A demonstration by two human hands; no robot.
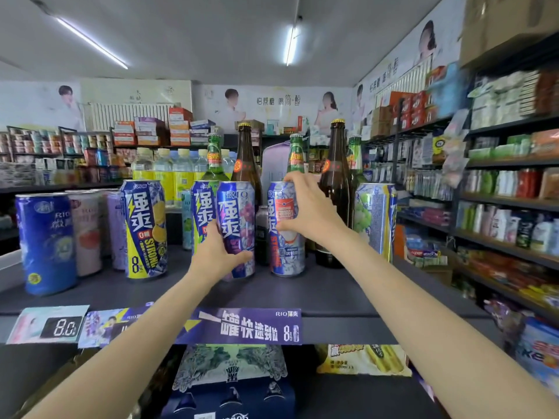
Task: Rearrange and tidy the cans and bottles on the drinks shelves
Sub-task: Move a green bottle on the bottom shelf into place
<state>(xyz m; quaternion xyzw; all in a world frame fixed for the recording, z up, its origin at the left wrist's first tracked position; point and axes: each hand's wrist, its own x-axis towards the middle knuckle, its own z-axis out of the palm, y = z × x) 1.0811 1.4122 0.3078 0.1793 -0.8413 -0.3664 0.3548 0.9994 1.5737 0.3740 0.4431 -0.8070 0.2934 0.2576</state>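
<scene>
Centre frame, left hand (216,255) grips purple RIO can (237,213); right hand (308,211) clasps red-labelled RIO can (282,255) reading "STRONG".

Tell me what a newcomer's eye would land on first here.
Two bare hands at the shelf's middle: the left hand grips a purple can, the right hand holds a red-and-silver can beside it. Behind them stand tall brown bottles, and a purple banner runs along the shelf edge.
</scene>
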